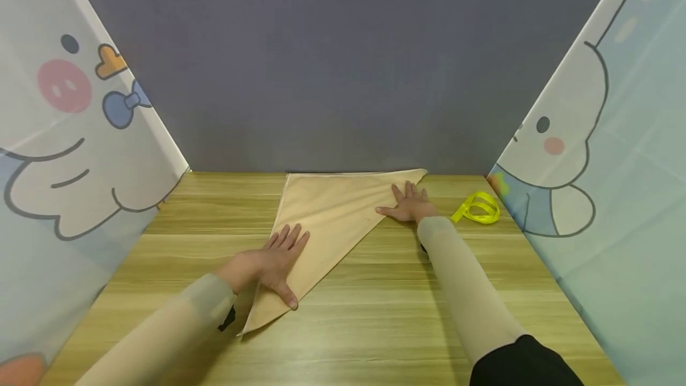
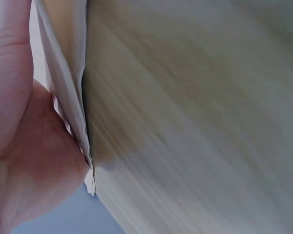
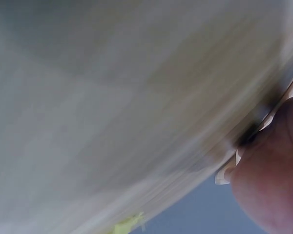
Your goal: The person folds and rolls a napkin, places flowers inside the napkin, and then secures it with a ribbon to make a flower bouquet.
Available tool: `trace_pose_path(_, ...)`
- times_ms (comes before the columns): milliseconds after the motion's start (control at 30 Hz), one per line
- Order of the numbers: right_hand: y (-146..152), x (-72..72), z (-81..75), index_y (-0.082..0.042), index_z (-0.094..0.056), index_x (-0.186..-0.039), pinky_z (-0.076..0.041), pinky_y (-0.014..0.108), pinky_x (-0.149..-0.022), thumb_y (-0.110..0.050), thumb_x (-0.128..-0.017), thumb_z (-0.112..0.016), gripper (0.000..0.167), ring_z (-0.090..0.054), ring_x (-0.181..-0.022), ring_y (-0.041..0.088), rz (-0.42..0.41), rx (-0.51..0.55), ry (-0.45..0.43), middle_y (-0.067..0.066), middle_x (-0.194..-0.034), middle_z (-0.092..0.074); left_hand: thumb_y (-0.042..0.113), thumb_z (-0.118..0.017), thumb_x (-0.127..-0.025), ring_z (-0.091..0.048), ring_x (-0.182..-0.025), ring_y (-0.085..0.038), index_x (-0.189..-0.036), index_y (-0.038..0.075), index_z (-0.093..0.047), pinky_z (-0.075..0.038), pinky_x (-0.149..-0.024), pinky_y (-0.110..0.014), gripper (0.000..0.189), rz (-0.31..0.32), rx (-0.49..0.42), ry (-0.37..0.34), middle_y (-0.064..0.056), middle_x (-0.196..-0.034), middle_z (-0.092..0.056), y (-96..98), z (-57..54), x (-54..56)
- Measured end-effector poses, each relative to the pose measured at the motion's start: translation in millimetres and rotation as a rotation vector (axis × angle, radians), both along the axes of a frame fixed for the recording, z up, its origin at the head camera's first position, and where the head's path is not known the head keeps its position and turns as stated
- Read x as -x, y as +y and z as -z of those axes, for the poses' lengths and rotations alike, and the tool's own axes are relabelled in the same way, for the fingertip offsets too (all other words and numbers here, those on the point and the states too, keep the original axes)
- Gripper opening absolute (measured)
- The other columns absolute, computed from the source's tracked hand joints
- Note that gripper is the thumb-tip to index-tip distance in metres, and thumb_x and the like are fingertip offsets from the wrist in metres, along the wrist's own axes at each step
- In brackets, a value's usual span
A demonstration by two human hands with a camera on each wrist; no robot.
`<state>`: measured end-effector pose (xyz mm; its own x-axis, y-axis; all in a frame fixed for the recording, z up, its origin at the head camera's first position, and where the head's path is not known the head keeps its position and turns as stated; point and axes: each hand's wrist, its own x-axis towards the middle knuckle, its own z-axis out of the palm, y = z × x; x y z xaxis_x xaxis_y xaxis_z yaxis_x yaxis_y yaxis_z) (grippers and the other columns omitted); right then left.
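A beige cloth (image 1: pixel 327 213), folded into a triangle, lies on the wooden table with its long slanting edge towards the lower right. My left hand (image 1: pixel 276 264) rests on its lower left part, fingers spread and straight, the thumb at the slanting edge. Near the upper right corner my right hand (image 1: pixel 408 204) presses on the cloth with its fingers outstretched. In the left wrist view, layered edges of the cloth (image 2: pixel 71 73) show beside the palm. The right wrist view catches the palm (image 3: pixel 273 180) at the cloth's edge.
A loosely coiled yellow ribbon (image 1: pixel 479 208) lies to the right of my right hand. The wooden table (image 1: pixel 364 326) meets a grey panel (image 1: pixel 343 64) at the back. Cartoon-printed sheets hang on the left (image 1: pixel 80 136) and right (image 1: pixel 600 195).
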<state>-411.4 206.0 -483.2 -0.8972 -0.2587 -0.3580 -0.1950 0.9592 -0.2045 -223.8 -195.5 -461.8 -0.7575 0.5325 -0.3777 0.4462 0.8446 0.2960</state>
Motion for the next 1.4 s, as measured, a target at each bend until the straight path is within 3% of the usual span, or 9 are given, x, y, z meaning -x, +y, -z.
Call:
trace_pose_path(267,19,-7.9,-10.1,-0.019,0.002,-0.178,0.017,0.073,-0.129,-0.102,-0.088,-0.039,0.129,0.016,-0.168,0.050,0.029,0.046,0.000,0.030,-0.179,0.019,0.073,-0.096,-0.068,0.022,-0.167,-0.048,-0.176,0.009,0.011,0.005,-0.136,-0.064,0.165,0.007,0.005,-0.016,-0.024,-0.180,0.025,16.7,1.0,9.1)
trace_pose_path(467,31,-2.1,-4.0,-0.021,0.008,-0.177,0.017,0.072,-0.129,-0.107,-0.083,-0.032,0.134,0.019,-0.165,0.055,0.045,0.038,-0.026,0.028,-0.179,0.023,0.073,-0.096,-0.067,0.025,-0.166,-0.047,-0.176,0.010,0.013,0.008,-0.136,-0.064,0.165,0.011,0.008,-0.029,-0.023,-0.179,0.028,26.1,1.8,12.6)
trace_pose_path(833,40,-1.0,-5.3,-0.020,0.002,-0.178,0.012,0.073,-0.131,-0.102,-0.089,-0.035,0.126,0.014,-0.168,0.050,0.034,0.053,-0.017,0.029,-0.180,0.019,0.075,-0.095,-0.068,0.023,-0.167,-0.046,-0.176,0.011,0.010,0.006,-0.136,-0.063,0.164,0.007,0.002,-0.009,-0.023,-0.180,0.024,35.2,1.7,12.1)
trace_pose_path(1033,44,-0.9,-4.5,-0.023,0.005,-0.178,0.010,0.070,-0.133,-0.104,-0.087,-0.033,0.128,0.013,-0.170,0.044,0.037,0.028,-0.021,0.026,-0.181,0.018,0.076,-0.095,-0.066,0.020,-0.168,-0.046,-0.177,0.012,0.009,0.004,-0.137,-0.063,0.165,-0.001,-0.012,0.000,-0.023,-0.181,0.022,38.9,2.3,11.8)
trace_pose_path(1167,42,-7.3,-10.8,-0.016,0.007,-0.177,0.012,0.070,-0.132,-0.103,-0.088,-0.035,0.131,0.015,-0.170,0.045,0.013,0.068,-0.014,0.026,-0.181,0.017,0.080,-0.090,-0.071,0.021,-0.168,-0.045,-0.177,0.014,0.009,0.008,-0.136,-0.064,0.159,-0.006,-0.055,0.001,-0.022,-0.181,0.020,39.8,3.2,10.9)
trace_pose_path(1267,36,-16.9,-20.4,-0.007,-0.001,-0.177,0.006,0.073,-0.132,-0.089,-0.099,-0.041,0.120,0.006,-0.170,0.048,-0.043,0.131,0.052,0.028,-0.182,0.005,0.078,-0.082,-0.083,0.012,-0.169,-0.048,-0.178,0.011,0.000,0.003,-0.135,-0.068,0.143,-0.016,-0.144,0.042,-0.023,-0.183,0.009,37.7,6.0,10.8)
trace_pose_path(1400,21,-33.4,-31.9,-0.002,-0.021,-0.174,-0.010,0.076,-0.131,-0.061,-0.112,-0.051,0.091,-0.015,-0.167,0.053,-0.101,0.241,0.181,0.030,-0.179,-0.022,0.062,-0.074,-0.100,-0.021,-0.167,-0.048,-0.175,0.006,-0.022,-0.020,-0.134,-0.068,0.108,-0.044,-0.293,0.147,-0.024,-0.180,-0.022,28.2,10.1,11.6)
